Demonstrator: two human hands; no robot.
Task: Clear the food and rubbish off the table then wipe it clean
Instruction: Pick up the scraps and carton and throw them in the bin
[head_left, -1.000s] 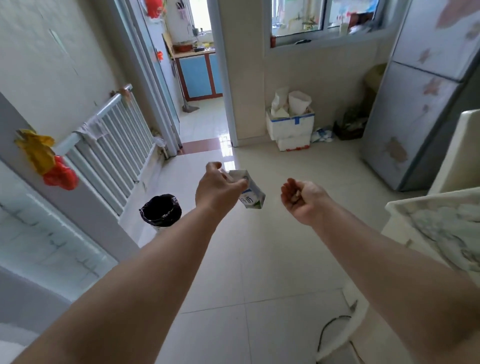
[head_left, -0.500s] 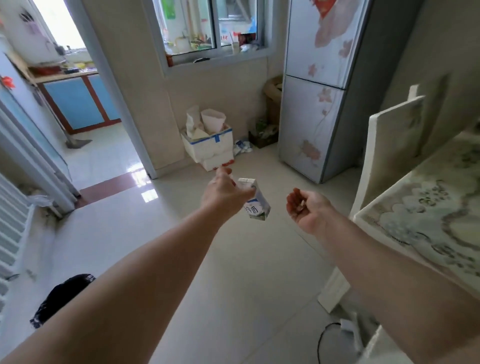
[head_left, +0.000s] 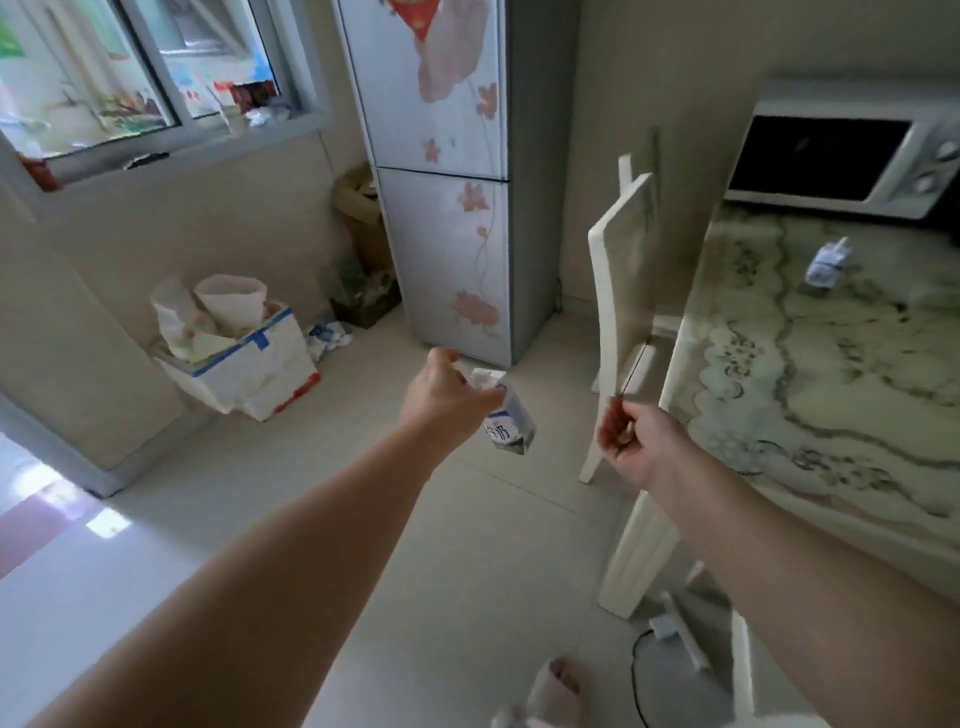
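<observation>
My left hand (head_left: 445, 400) grips a small white-and-blue milk carton (head_left: 508, 422) by its top, out over the floor tiles. My right hand (head_left: 631, 440) hovers just right of it, palm turned up and fingers curled in, with nothing visible in them. It is close to the corner of the table (head_left: 753, 415), which has a pale patterned cloth on it. A second, crumpled blue-and-white carton (head_left: 827, 267) lies on the table near the back.
A white microwave (head_left: 841, 156) stands at the table's far end. A white chair (head_left: 626, 291) is pushed against the table's left side. A flowered fridge (head_left: 441, 182) and a white box of paper rubbish (head_left: 249, 364) line the far wall. A cable (head_left: 638, 675) lies on the floor.
The view has swung right, from the black bin and railing to the table and microwave. Both hands keep their pose, and the carton stays in my left hand.
</observation>
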